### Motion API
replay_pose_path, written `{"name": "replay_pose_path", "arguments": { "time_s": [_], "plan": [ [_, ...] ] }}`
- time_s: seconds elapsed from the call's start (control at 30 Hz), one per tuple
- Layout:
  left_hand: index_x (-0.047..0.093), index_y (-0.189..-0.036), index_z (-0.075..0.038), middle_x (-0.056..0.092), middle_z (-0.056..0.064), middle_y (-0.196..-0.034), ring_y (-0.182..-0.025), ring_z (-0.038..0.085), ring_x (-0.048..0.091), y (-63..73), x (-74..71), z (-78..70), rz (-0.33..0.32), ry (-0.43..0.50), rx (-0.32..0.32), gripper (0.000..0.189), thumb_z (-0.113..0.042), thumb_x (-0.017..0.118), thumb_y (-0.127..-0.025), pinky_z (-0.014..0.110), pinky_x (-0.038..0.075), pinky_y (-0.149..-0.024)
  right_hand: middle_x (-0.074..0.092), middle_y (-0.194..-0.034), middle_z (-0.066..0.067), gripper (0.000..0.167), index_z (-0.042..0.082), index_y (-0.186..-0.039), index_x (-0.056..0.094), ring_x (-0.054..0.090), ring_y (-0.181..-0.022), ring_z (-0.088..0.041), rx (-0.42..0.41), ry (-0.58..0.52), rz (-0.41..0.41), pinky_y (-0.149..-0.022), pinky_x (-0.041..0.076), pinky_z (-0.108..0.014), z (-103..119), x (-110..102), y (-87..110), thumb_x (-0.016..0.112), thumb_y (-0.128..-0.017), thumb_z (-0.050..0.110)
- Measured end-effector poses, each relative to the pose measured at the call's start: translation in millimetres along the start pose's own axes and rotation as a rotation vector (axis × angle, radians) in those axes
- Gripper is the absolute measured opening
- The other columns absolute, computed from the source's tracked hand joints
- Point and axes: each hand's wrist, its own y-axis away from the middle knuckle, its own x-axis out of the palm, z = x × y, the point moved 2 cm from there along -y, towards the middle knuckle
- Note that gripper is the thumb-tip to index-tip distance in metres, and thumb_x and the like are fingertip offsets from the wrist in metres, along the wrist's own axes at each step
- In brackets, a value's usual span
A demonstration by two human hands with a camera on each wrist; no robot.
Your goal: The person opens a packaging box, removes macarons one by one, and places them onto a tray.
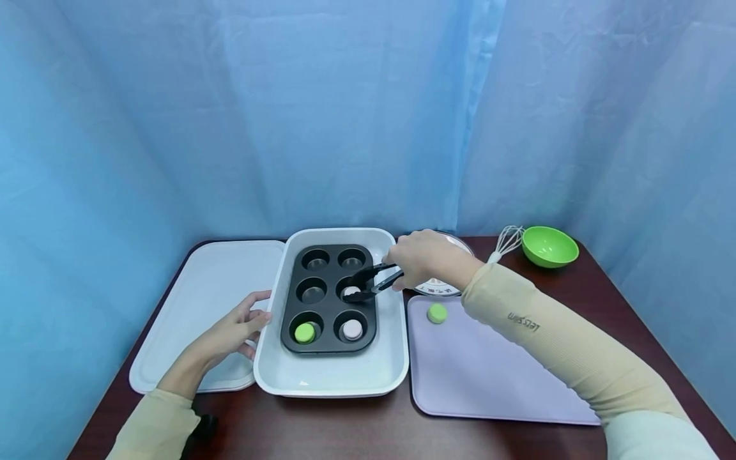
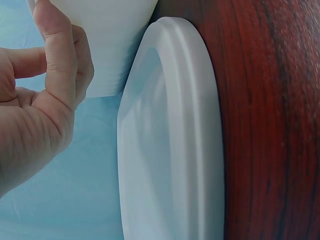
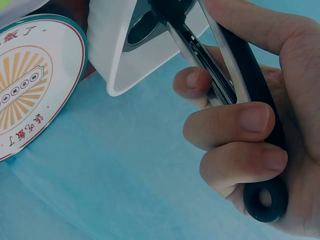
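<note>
Dark red-brown wood-grained table (image 1: 247, 425): runs along the near edge, under everything.
Beige sleeves (image 1: 552, 332): cover both forearms; the right one bears dark printed lettering.
Pale purple rectangular tray (image 1: 489, 377): lies flat on the right, its corners rounded.
White rounded rectangular tray (image 1: 190, 326): lies flat on the left, reaching behind the left wrist.
Left hand (image 1: 236, 326): at the left rim of the tub, fingers bent; whether it pinches the rim or only touches it, I cannot tell.
Deep white plastic tub (image 1: 322, 377): stands between the two trays.
Dark grey metal six-cup muffin tin (image 1: 328, 311): sits inside the tub, in two columns of three.
Green round disc (image 1: 305, 332): in the near left cup.
Pinkish-white round disc (image 1: 352, 329): in the near right cup.
Second green disc (image 1: 437, 313): on the purple tray, towards its far left corner.
Second pinkish-white disc (image 1: 351, 292): in the middle right cup, at the tong tips; whether they pinch it is unclear.
Black-and-silver tongs (image 1: 382, 287): reach into that cup from the right.
Right hand (image 1: 428, 255): fingers curled round the tong handles.
White round plate with teal rim and printed sunburst (image 3: 37, 82): beyond the purple tray, partly behind the right hand.
White wire whisk (image 1: 508, 240): just left of the bowl.
Bright green round bowl (image 1: 550, 248): near the table's far right corner.
Light blue cloth curtain (image 1: 345, 115): hangs behind.
</note>
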Motion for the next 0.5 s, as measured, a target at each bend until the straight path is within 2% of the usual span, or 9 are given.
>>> {"name": "replay_pose_path", "arguments": {
  "time_s": [0.17, 0.3, 0.4, 0.5],
  "plan": [
    [0.025, -0.157, -0.014, 0.063, 0.024, -0.123, -0.085, 0.034, 0.071, 0.3, 0.0, -0.8, -0.005, 0.003, -0.003, 0.058, -0.022, 0.054, -0.107, 0.045, 0.061, -0.061, 0.072, -0.101, -0.002, 0.055, 0.021, -0.137, 0.066, 0.061, -0.070, -0.016, -0.023, -0.006, -0.029, -0.063, 0.054, -0.038, 0.4, 1.3, -0.7, 0.072, -0.091, 0.050],
    [0.025, -0.157, -0.014, 0.063, 0.024, -0.123, -0.084, 0.034, 0.071, 0.9, 0.5, -1.8, 0.000, 0.002, -0.004, 0.058, -0.021, 0.054, -0.107, 0.045, 0.061, -0.061, 0.073, -0.104, -0.003, 0.055, 0.020, -0.137, 0.066, 0.064, -0.076, -0.017, -0.032, 0.000, -0.036, -0.070, 0.056, -0.040, 0.1, 3.3, 0.5, 0.071, -0.092, 0.051],
    [0.025, -0.157, -0.013, 0.063, 0.024, -0.122, -0.083, 0.034, 0.071, 1.6, 0.3, -2.5, -0.004, 0.001, -0.004, 0.058, -0.021, 0.054, -0.107, 0.044, 0.061, -0.060, 0.072, -0.097, 0.000, 0.053, 0.022, -0.133, 0.069, 0.065, -0.079, -0.018, -0.017, 0.031, -0.044, -0.072, 0.057, -0.042, 2.7, 4.4, -0.4, 0.073, -0.089, 0.052],
    [0.025, -0.157, -0.014, 0.064, 0.024, -0.122, -0.082, 0.035, 0.071, 2.6, 0.6, -1.8, -0.008, 0.003, -0.004, 0.058, -0.022, 0.054, -0.107, 0.044, 0.061, -0.059, 0.069, -0.089, 0.002, 0.049, 0.022, -0.127, 0.071, 0.062, -0.073, -0.017, -0.006, 0.068, -0.054, -0.067, 0.055, -0.041, 8.6, 6.5, -4.4, 0.074, -0.088, 0.052]
  ]
}}
